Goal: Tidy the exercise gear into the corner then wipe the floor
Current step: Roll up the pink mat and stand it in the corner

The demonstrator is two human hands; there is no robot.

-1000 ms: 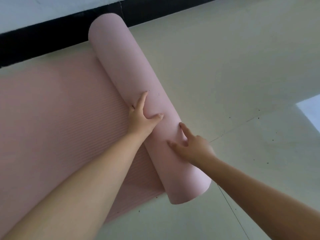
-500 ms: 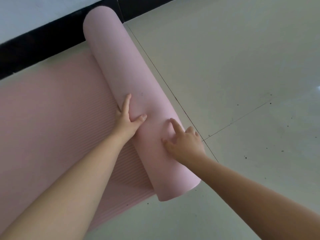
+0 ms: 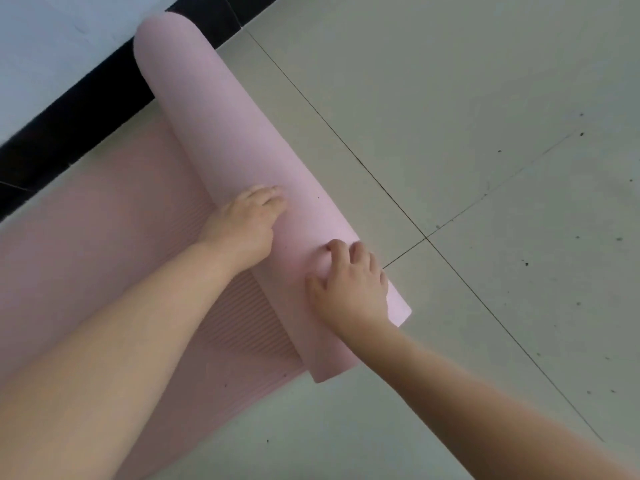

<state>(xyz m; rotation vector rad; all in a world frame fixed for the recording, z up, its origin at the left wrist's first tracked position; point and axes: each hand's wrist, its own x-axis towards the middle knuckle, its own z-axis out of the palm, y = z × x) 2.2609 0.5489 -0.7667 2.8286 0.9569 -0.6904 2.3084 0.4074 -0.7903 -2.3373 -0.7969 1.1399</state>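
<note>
While the pink exercise mat [image 3: 86, 237] lies partly unrolled on the tiled floor [image 3: 450, 98], its rolled part [image 3: 242, 161] runs diagonally from the black skirting [image 3: 69, 123] toward the person, with the flat ribbed length spread out to the left. The left hand [image 3: 246, 226] rests flat on top of the roll near its middle, fingers together and curved over the crest, not clamped on anything. The right hand [image 3: 353, 285] presses on the near end, fingers spread apart and bent into the foam, likewise gripping nothing.

The step in hand appears to be rolling the mat up. To do it well, both palms should push evenly so neither end runs ahead; the near end looks slightly flared, so the roll risks coning. Firm downward pressure would keep the layers tight, since foam of this kind tends to spring open. Dark specks dot the tiles on the right, so wiping remains to be done afterward.
</note>
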